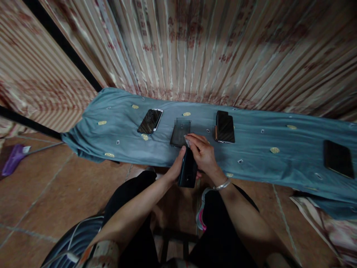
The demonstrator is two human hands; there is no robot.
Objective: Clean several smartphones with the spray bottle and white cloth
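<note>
At the bottom of the frame sit the person's knees in black trousers, above a floor of brown tiles (55, 193). A little higher, in the lower centre, the two hands come together on one dark phone (187, 170). The left hand (176, 168) grips it from the left side with the thumb on its upper edge. The right hand (203, 152), which wears a silver bracelet (222, 184), lies over the top end of the phone, and its fingertips pinch a small pale thing (187, 142) that I cannot identify. The phone is held just before the near edge of the table, not resting on it.

Behind the hands a long surface runs across the middle of the frame, covered with a blue-grey cloth (117, 149) with small yellow ornaments. On it lie four more phones: one directly beyond the hands (180, 132), one with a pale rim to the left (150, 121), a stack of two dark ones to the right (224, 127), and one at the far right (338, 159).

The upper part is filled with a striped curtain (223, 48) with red patterns. At the left edge a purple object (12, 159) lies on the floor.
</note>
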